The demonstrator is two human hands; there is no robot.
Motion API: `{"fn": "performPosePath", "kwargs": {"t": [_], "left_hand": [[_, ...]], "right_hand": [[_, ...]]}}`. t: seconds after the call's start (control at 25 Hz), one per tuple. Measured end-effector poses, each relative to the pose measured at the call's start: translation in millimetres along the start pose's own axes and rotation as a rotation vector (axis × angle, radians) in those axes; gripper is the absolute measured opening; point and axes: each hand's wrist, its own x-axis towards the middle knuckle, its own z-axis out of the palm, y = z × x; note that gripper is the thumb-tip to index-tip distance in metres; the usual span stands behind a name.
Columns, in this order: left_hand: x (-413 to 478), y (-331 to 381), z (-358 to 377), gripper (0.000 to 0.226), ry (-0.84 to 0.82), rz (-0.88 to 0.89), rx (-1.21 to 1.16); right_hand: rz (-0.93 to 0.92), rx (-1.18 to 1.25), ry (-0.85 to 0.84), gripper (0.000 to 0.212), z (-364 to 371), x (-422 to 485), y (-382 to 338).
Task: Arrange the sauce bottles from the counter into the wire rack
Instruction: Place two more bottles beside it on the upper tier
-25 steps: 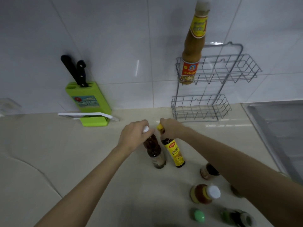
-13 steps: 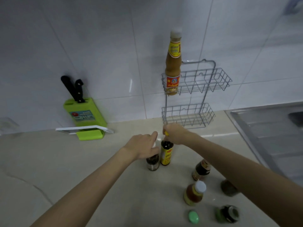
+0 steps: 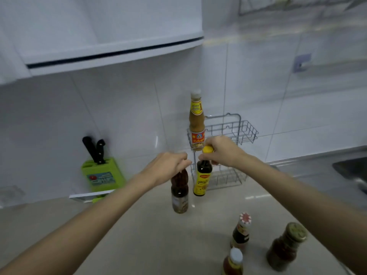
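Sauce bottles are the subject: two are gripped at the neck, one per hand, both upright with the long axis vertical. The left hand (image 3: 168,165) is closed over the top of the dark brown bottle (image 3: 179,190), hiding its cap; the right hand (image 3: 222,150) is closed around the neck of the yellow-labelled bottle (image 3: 202,179), just below its yellow cap (image 3: 208,149). Whether either base is touching the counter (image 3: 139,235) cannot be told from this view. The wire rack (image 3: 238,133) stands against the tiled wall directly beyond both hands, slightly to the right; the right hand is the nearer of the two and already overlaps the upper basket in the picture. The upper basket holds one tall orange-brown bottle (image 3: 197,124) at its left end, with open space to the right of it; the lower basket (image 3: 226,178) appears unoccupied. The likely next move is forward and up over the basket rim, then straight down, keeping each bottle vertical. Three more bottles stand near the lower right: a red-and-white-capped bottle (image 3: 241,231), a white-capped bottle (image 3: 233,262) and a gold-lidded jar (image 3: 286,248). A green knife block (image 3: 102,174) sits well apart on the left, and a sink (image 3: 351,171) on the right.
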Motion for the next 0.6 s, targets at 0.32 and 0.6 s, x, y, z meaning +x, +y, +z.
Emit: {"fn": "performPosePath", "kwargs": {"t": [0.32, 0.6], "left_hand": [[50, 54, -120, 0.027, 0.102, -0.028, -0.267], [88, 87, -145, 0.032, 0.066, -0.108, -0.297]], "right_hand": [[0.046, 0.062, 0.327, 0.030, -107, -4, 4], [0.047, 0.052, 0.419, 0.026, -157, 11, 9]]}}
